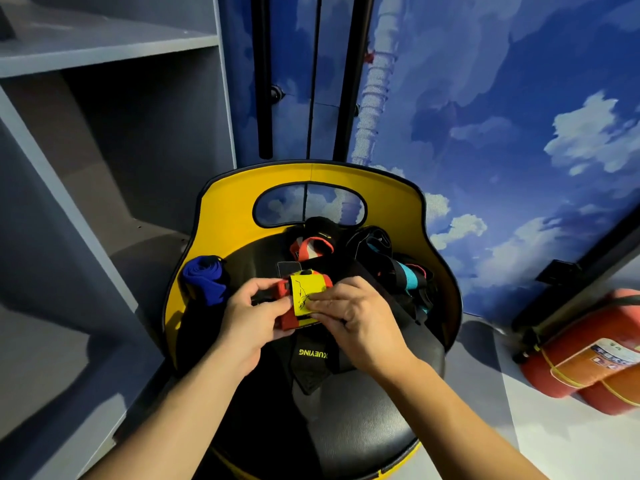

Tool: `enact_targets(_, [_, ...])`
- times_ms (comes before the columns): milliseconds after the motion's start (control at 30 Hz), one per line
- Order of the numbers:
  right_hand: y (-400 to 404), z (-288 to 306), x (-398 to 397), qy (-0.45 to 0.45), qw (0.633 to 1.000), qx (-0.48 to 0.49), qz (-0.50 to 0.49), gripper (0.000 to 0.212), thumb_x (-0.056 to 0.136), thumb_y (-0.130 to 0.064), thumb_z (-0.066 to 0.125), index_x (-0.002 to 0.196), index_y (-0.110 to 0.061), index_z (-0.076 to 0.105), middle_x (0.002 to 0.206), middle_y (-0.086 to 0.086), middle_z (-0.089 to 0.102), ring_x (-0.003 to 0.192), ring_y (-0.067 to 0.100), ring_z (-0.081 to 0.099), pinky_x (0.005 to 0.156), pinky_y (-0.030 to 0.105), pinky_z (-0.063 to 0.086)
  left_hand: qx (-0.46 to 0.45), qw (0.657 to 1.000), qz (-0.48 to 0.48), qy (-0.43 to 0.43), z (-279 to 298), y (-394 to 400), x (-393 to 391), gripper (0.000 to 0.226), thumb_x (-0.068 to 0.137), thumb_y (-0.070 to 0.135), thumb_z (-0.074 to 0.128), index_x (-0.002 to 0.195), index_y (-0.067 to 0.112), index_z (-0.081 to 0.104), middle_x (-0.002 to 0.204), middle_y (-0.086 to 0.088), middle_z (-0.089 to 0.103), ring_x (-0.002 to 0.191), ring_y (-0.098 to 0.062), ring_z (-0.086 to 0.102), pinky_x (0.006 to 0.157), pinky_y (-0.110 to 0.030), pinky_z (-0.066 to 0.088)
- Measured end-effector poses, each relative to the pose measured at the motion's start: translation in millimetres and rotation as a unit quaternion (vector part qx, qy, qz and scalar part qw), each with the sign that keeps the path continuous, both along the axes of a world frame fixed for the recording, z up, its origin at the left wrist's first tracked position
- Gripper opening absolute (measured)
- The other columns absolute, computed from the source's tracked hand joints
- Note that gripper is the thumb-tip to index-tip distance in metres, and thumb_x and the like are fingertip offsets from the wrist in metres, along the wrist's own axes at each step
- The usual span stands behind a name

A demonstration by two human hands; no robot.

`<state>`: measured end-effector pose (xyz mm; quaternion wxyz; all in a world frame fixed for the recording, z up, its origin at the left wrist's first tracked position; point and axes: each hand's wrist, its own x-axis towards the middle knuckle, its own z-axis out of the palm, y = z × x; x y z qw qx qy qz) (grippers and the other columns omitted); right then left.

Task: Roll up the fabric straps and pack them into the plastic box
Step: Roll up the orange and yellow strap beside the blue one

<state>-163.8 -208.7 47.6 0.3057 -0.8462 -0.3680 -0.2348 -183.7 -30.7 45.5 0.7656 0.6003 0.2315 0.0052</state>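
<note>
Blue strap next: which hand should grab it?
Left, probably. The blue strap lies at the seat's left edge, just beyond the left hand. The right hand is farther off, pinching the yellow-red strap, and would have to cross over.

A chair (228, 216) with a black padded seat and a curved yellow backrest stood in the middle, an oval handle hole cut through the backrest. Behind it two black vertical poles (263, 81) ran up against a wall mural (502, 116) painted with blue sky and white clouds. To the left stood a grey shelving unit (104, 46) with open compartments. On the pale floor at the right, two red fire extinguishers (588, 362) lay side by side near the wall, bound with yellow cord.
</note>
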Motion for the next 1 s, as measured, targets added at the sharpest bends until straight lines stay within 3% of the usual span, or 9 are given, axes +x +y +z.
enact_targets(133, [-7, -8, -3, -0.044, 0.999, -0.014, -0.009, 0.021, 0.094, -0.032, 0.065, 0.103, -0.021, 0.08, 0.108, -0.011, 0.074, 0.1, 0.016, 0.062, 0.083, 0.033, 0.05, -0.021, 0.999, -0.015, 0.021, 3, 1, 0, 0.029, 0.087, -0.004, 0.07, 0.104, 0.02, 0.069, 0.103, -0.019, 0.073, 0.086, -0.039, 0.074, 0.075, -0.052, 0.061])
enact_targets(333, [-5, -14, -9, -0.063, 0.998, 0.003, -0.018, 0.023, 0.097, -0.028, 0.066, 0.114, -0.016, 0.076, 0.126, -0.007, 0.069, 0.117, 0.019, 0.057, 0.105, 0.027, 0.041, -0.063, 0.997, -0.035, 0.022, 12, 7, -1, 0.028, 0.088, -0.002, 0.068, 0.108, 0.018, 0.069, 0.1, -0.015, 0.076, 0.088, -0.039, 0.074, 0.071, -0.049, 0.061])
enact_targets(433, [-2, -13, -6, 0.02, 0.995, 0.088, -0.03, 0.015, 0.093, -0.029, 0.07, 0.102, -0.02, 0.078, 0.12, -0.01, 0.068, 0.117, 0.016, 0.055, 0.102, 0.031, 0.044, -0.072, 0.996, -0.057, 0.019, 16, 7, -1, 0.027, 0.089, -0.001, 0.068, 0.108, 0.018, 0.069, 0.095, -0.013, 0.077, 0.085, -0.037, 0.075, 0.069, -0.047, 0.061])
enact_targets(533, [-2, -7, -7, 0.199, 0.96, 0.192, -0.052, 0.02, 0.082, -0.03, 0.081, 0.096, -0.029, 0.066, 0.124, -0.007, 0.052, 0.124, 0.009, 0.048, 0.102, 0.021, 0.039, -0.075, 0.994, -0.075, 0.012, 18, 7, -1, 0.028, 0.089, 0.0, 0.068, 0.11, 0.019, 0.069, 0.096, -0.01, 0.078, 0.085, -0.036, 0.076, 0.071, -0.047, 0.061])
enact_targets(633, [-9, -7, -4, 0.302, 0.929, 0.21, -0.038, 0.054, 0.079, -0.041, 0.082, 0.126, -0.038, 0.054, 0.135, -0.006, 0.046, 0.132, 0.006, 0.044, 0.109, 0.021, 0.038, -0.085, 0.993, -0.086, 0.008, 19, 10, -1, 0.03, 0.09, 0.001, 0.066, 0.115, 0.019, 0.068, 0.105, -0.012, 0.076, 0.09, -0.037, 0.075, 0.075, -0.049, 0.061])
enact_targets(733, [-7, -1, -4, 0.439, 0.85, 0.286, 0.055, 0.062, 0.086, -0.025, 0.076, 0.142, -0.029, 0.049, 0.127, -0.006, 0.065, 0.12, 0.011, 0.061, 0.098, 0.029, 0.051, -0.098, 0.989, -0.111, 0.007, 21, 12, -2, 0.032, 0.092, 0.005, 0.065, 0.12, 0.018, 0.067, 0.11, -0.013, 0.075, 0.095, -0.037, 0.074, 0.078, -0.048, 0.06])
enact_targets(833, [-6, 4, -3, 0.441, 0.834, 0.329, 0.052, 0.051, 0.087, -0.011, 0.074, 0.134, -0.018, 0.055, 0.12, 0.003, 0.069, 0.107, 0.012, 0.067, 0.086, 0.025, 0.054, -0.114, 0.983, -0.146, -0.013, 25, 8, -5, 0.038, 0.088, 0.012, 0.069, 0.124, 0.02, 0.065, 0.115, -0.011, 0.074, 0.103, -0.035, 0.072, 0.088, -0.049, 0.058])
enact_targets(900, [-6, 6, -2, 0.436, 0.829, 0.348, 0.045, 0.047, 0.087, -0.009, 0.074, 0.13, -0.016, 0.057, 0.118, 0.005, 0.069, 0.105, 0.012, 0.068, 0.085, 0.025, 0.054, -0.074, 0.983, -0.164, -0.036, 25, 3, -10, 0.058, 0.072, 0.016, 0.081, 0.126, 0.023, 0.062, 0.114, -0.005, 0.075, 0.105, -0.028, 0.072, 0.093, -0.047, 0.056])
enact_targets(1000, [-4, 7, -4, 0.436, 0.827, 0.353, 0.033, 0.046, 0.084, -0.008, 0.076, 0.127, -0.016, 0.059, 0.111, 0.001, 0.07, 0.101, 0.011, 0.069, 0.083, 0.025, 0.055, 0.019, 0.99, -0.127, -0.055, 21, 0, -12, 0.068, 0.064, 0.008, 0.088, 0.123, 0.026, 0.062, 0.115, -0.002, 0.073, 0.097, -0.022, 0.075, 0.083, -0.041, 0.061])
